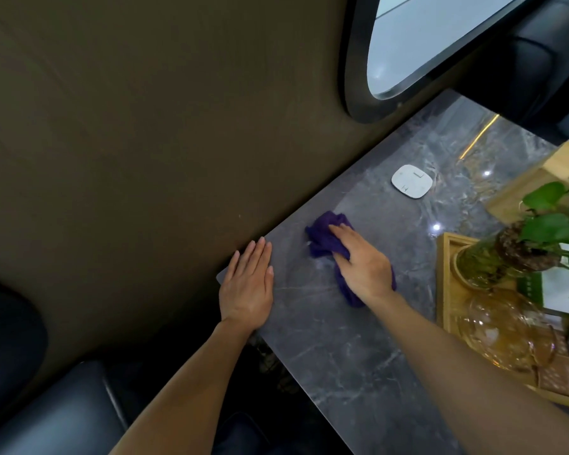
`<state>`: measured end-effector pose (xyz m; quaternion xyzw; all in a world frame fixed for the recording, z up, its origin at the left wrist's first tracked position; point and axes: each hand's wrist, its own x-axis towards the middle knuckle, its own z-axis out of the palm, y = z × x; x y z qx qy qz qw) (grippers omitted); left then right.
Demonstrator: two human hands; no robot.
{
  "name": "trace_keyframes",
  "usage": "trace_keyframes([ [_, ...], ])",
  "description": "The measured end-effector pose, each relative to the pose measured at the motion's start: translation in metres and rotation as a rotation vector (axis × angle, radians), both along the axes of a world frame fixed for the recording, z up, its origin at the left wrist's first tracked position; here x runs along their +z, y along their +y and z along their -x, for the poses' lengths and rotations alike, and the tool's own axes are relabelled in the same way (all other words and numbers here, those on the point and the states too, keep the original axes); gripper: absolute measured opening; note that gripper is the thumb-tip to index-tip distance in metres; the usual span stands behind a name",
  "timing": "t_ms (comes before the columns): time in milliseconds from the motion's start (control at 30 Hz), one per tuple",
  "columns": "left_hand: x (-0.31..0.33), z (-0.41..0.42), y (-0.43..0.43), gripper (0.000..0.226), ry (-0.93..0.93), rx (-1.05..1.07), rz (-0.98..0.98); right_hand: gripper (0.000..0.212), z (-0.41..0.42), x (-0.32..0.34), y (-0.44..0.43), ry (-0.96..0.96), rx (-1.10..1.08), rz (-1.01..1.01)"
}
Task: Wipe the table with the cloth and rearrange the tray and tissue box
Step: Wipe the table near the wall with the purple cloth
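Note:
A crumpled purple cloth [324, 236] lies on the grey marble table [335, 349] near its left corner. My right hand [363, 262] presses down on the cloth, fingers over it, part of the cloth trailing out under the wrist. My left hand [247, 284] rests flat on the table's left corner, fingers together, holding nothing. A wooden tray [444, 280] stands at the right, carrying a glass vase with a green plant [539, 231] and an amber glass teapot [503, 333]. A light wooden tissue box [523, 188] sits behind the tray at the right edge.
A small white square device [412, 181] lies on the table beyond the cloth. A brown wall runs along the table's far-left edge, with an oval black-framed window [424, 44] above. A dark leather seat [63, 412] is at lower left.

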<state>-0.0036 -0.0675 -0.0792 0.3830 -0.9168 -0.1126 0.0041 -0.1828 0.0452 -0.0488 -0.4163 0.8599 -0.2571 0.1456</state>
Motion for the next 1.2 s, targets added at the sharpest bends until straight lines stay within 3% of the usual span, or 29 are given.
trace_keyframes([
  [167,0.001,0.001,-0.004,0.051,-0.006,-0.021,-0.042,0.050,-0.046,0.000,0.011,0.001,0.273,0.039],
  [300,0.004,-0.003,-0.006,0.066,-0.046,-0.079,-0.053,0.047,-0.081,0.001,0.023,0.013,0.385,0.052],
  [433,0.007,-0.005,-0.008,0.049,0.028,-0.092,-0.082,0.048,-0.094,0.005,0.032,0.051,0.399,0.070],
  [667,0.005,-0.006,-0.017,0.049,0.050,-0.094,-0.208,0.052,-0.113,0.008,0.055,0.079,0.638,0.113],
  [767,0.001,-0.007,-0.015,0.051,0.022,-0.103,-0.119,0.050,-0.119,0.009,0.061,-0.211,0.652,0.039],
  [900,-0.001,-0.007,-0.016,0.053,-0.038,-0.138,-0.078,0.046,-0.102,0.028,0.055,-0.925,0.333,0.059],
  [967,-0.001,-0.006,-0.017,0.053,-0.064,-0.141,-0.089,0.042,-0.079,0.039,0.056,-1.056,0.248,0.069],
  [1067,-0.002,-0.004,-0.018,0.054,-0.095,-0.144,-0.097,0.041,-0.037,0.056,0.057,-0.919,0.223,0.063],
  [1200,-0.003,-0.006,-0.016,0.054,-0.078,-0.146,-0.081,0.043,0.026,0.050,0.051,-0.462,0.108,-0.004],
])
